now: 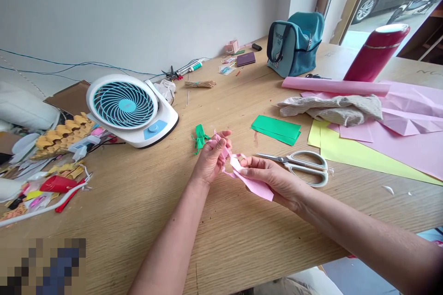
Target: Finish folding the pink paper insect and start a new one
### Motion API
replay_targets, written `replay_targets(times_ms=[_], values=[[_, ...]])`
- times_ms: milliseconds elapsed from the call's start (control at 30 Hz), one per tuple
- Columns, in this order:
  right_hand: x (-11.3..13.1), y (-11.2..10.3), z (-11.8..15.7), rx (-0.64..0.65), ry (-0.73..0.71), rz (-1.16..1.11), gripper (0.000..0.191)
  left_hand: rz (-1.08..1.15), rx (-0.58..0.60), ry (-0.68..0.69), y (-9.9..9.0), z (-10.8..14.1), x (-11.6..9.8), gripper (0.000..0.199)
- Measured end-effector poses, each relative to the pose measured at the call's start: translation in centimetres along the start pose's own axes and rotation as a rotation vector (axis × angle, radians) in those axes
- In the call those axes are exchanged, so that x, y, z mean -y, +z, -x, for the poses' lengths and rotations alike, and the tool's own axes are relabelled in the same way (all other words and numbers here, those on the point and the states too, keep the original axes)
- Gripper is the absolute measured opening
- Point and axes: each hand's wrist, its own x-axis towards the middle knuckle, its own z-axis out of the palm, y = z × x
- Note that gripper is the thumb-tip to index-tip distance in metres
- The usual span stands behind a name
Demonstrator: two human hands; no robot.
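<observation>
Between my two hands, above the wooden table, is a pink folded paper figure [258, 186] with thin limb-like strips and a wider flat end. My left hand [211, 156] pinches its narrower part, partly hiding it. With thumb and fingers, my right hand [268, 176] grips the wider part, which sticks out below the fingers. Just beyond my left hand lies a green folded paper figure [200, 138] with similar thin limbs. Scissors [306, 166] with pale handles lie beside my right hand. Behind them is a small stack of green paper rectangles [276, 129].
A white and blue fan [128, 108] stands left, near piled scraps and an egg carton [64, 136]. Pink and yellow sheets [346, 150] lie right under a crumpled grey cloth [334, 108]. A red flask [377, 50] and teal bag [296, 46] stand behind.
</observation>
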Motion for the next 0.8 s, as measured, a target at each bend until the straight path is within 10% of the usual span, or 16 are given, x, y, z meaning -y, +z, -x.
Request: replay_targets(times_ms=[800], values=[[-1.2,-0.5,-0.7,-0.1,-0.057,0.13,0.04,-0.04,-0.146,-0.087,2.1,0.4,-0.2,0.052]])
